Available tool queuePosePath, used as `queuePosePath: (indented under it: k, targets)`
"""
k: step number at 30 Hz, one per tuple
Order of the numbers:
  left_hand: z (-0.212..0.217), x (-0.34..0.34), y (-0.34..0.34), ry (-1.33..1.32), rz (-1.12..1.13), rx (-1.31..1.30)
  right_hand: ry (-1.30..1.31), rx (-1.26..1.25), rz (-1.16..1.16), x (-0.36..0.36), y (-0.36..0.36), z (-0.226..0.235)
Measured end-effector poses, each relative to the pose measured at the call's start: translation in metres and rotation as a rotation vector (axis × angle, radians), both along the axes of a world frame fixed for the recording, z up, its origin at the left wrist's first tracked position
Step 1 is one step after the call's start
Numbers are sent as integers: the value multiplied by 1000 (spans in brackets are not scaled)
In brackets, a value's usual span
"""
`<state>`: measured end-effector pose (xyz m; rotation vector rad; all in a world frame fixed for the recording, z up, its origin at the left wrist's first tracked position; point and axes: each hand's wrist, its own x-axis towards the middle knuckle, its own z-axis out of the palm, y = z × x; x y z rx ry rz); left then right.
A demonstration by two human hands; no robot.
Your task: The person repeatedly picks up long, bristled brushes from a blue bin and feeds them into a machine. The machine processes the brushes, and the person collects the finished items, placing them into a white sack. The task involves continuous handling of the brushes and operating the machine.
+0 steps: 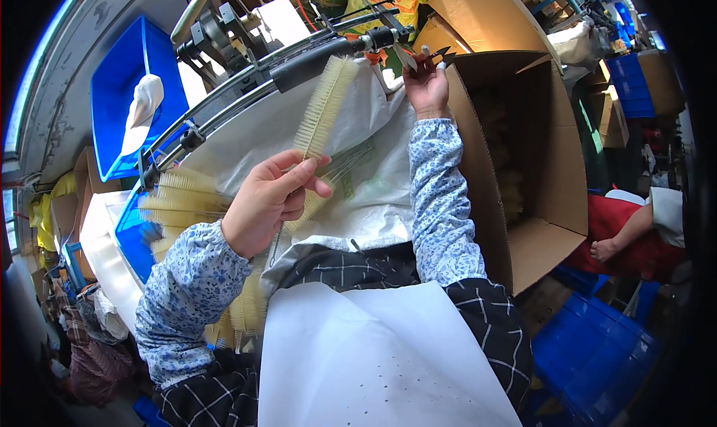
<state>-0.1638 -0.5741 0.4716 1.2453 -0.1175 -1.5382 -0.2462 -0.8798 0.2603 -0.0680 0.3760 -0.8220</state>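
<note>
At centre frame, the left hand (280,195) pinches a brush (326,106), bristles up. The right hand (428,87), upper centre, is half curled beside a dark tool (444,54); whether it grips that, I cannot tell. This seems mid-handling, calling for a steady pinch. Green print on the white sheet (388,180) is illegible.

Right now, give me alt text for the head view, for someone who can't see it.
A person's left hand holds a long, cream-coloured bristle brush over crumpled white sheeting. The right hand is raised beside a large, open brown cardboard box; what it grips is unclear. More pale bristle brushes cluster near the left forearm.
</note>
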Motion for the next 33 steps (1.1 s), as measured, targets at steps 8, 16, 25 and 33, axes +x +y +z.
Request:
queuePosePath:
  k: [8, 16, 25, 33]
  targets:
    - [-2, -4, 6, -52, 13, 1, 394, -122, 34, -17, 20, 34]
    - [-4, -11, 10, -132, -43, -31, 337, -795, 414, -17, 121, 128]
    - [14, -17, 18, -269, -122, -12, 283, -967, 340, -12, 147, 162]
    - [20, -15, 34, -350, -148, -12, 447, -1066, 396, -28, 124, 172]
